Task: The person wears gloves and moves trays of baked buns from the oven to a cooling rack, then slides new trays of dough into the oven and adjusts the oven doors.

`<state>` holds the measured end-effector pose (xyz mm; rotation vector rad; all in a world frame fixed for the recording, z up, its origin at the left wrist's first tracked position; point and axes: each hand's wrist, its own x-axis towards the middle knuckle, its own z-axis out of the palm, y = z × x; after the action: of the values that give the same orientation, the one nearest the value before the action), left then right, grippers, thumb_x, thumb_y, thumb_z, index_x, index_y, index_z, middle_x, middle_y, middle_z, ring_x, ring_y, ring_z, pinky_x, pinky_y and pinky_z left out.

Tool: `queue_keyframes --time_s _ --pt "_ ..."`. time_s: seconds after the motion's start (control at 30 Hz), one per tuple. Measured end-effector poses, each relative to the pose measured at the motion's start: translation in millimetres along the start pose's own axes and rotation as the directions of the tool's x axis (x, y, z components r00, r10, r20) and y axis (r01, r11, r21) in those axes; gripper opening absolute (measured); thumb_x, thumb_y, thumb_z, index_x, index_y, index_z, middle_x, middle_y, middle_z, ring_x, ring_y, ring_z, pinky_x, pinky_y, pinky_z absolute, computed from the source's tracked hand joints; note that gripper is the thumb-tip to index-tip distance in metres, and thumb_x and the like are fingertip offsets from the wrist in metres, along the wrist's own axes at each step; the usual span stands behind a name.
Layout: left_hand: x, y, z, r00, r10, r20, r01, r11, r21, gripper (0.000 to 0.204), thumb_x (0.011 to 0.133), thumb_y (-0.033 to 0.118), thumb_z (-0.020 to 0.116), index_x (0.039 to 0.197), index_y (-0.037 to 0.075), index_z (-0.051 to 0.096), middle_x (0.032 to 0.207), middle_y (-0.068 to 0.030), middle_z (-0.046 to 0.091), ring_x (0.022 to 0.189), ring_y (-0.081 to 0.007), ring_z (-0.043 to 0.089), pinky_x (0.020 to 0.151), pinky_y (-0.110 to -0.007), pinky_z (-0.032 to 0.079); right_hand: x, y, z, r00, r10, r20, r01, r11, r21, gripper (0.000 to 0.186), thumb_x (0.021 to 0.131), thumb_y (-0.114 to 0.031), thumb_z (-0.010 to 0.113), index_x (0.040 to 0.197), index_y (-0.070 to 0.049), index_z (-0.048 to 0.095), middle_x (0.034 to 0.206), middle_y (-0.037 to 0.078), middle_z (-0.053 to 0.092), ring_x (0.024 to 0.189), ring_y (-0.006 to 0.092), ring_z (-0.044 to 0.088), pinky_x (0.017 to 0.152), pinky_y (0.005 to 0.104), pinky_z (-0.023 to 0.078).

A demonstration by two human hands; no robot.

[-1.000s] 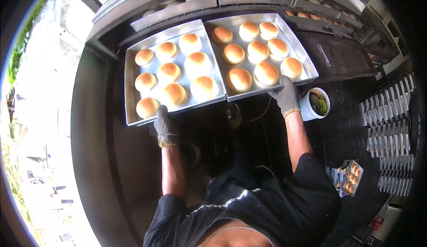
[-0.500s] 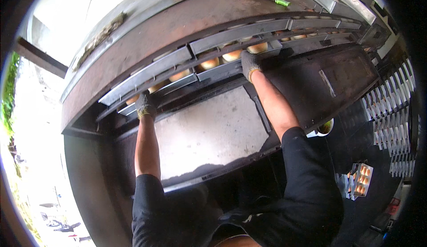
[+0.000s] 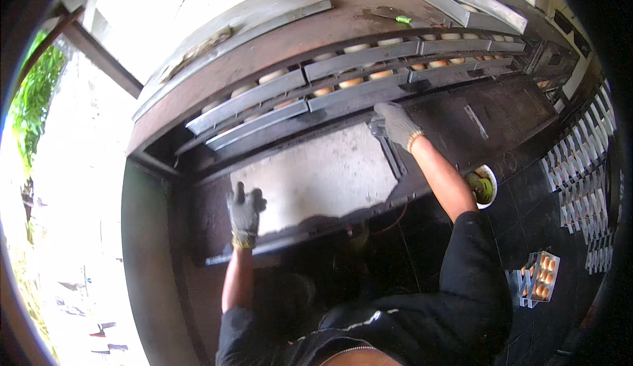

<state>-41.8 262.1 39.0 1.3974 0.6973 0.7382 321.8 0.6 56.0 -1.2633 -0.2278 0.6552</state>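
The right hand has its grip clamped on the oven door handle, just below the baking trays of buns. The left hand, fingers spread apart, presses flat on the door's lower edge, steadying its weight.

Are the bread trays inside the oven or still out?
Inside. The trays of buns sit on shelves within the oven, behind its open door.
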Motion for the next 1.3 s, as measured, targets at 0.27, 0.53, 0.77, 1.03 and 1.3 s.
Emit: queue_keyframes --time_s 0.27,0.53,0.77,1.03,1.3 --pt "-334.6 -119.1 -100.9 0.996 -0.089 0.03 0.08 0.969 0.236 0.05 0.09 0.011 0.06 0.138 0.0 0.049 0.076 0.0041 0.054 0.068 -0.0048 0.046 0.058 -0.024 0.042 -305.8 108.0 35.6 0.925 0.326 0.192 -0.302 0.942 -0.148 0.016 0.094 -0.026 0.058 0.095 -0.01 0.055 0.076 0.009 0.061 0.059 0.0221 0.064 0.048 0.037 0.054" --pt "-560.7 -124.1 -142.2 0.879 -0.344 -0.332 0.302 0.938 -0.172 0.025 0.09 0.018 0.06 0.108 0.0 0.059 0.08 -0.0027 0.061 0.066 -0.0111 0.053 0.061 -0.027 0.045 -458.0 264.9 -5.3 0.699 0.715 -0.002 -0.117 0.111 -0.987 0.036 0.082 -0.028 0.065 0.102 0.002 0.063 0.086 0.019 0.067 0.068 0.0331 0.068 0.06 0.0451 0.056" --pt "-647.8 -138.6 -153.7 0.835 -0.357 -0.418 0.363 0.929 -0.069 0.027 0.09 0.027 0.056 0.092 0.001 0.062 0.075 -0.0082 0.061 0.065 -0.0173 0.058 0.061 -0.032 0.047 -482.0 268.6 -43.7 0.668 0.695 -0.266 -0.225 -0.152 -0.962 0.059 0.081 -0.031 0.066 0.127 0.005 0.057 0.104 0.025 0.068 0.077 0.033 0.071 0.063 0.0438 0.058" --pt "-579.6 -130.0 -136.4 0.899 -0.334 -0.282 0.363 0.93 0.056 0.026 0.092 0.023 0.052 0.099 0.002 0.065 0.082 -0.006 0.064 0.074 -0.0164 0.059 0.068 -0.032 0.048 -455.2 222.7 -0.6 0.812 0.581 0.064 -0.257 0.453 -0.854 0.029 0.088 -0.029 0.063 0.101 -0.005 0.055 0.078 0.008 0.059 0.054 0.019 0.06 0.048 0.0349 0.054" --pt "-376.3 -125.1 -89.1 0.933 -0.358 -0.036 0.352 0.929 -0.115 0.039 0.088 0.013 0.058 0.125 0.001 0.063 0.076 -0.0023 0.062 0.063 -0.0111 0.057 0.057 -0.027 0.048 -274.3 92.8 14.3 0.945 0.231 0.233 -0.156 0.941 -0.301 0.018 0.095 -0.027 0.055 0.091 -0.01 0.057 0.075 0.003 0.057 0.058 0.0162 0.06 0.05 0.0324 0.052"
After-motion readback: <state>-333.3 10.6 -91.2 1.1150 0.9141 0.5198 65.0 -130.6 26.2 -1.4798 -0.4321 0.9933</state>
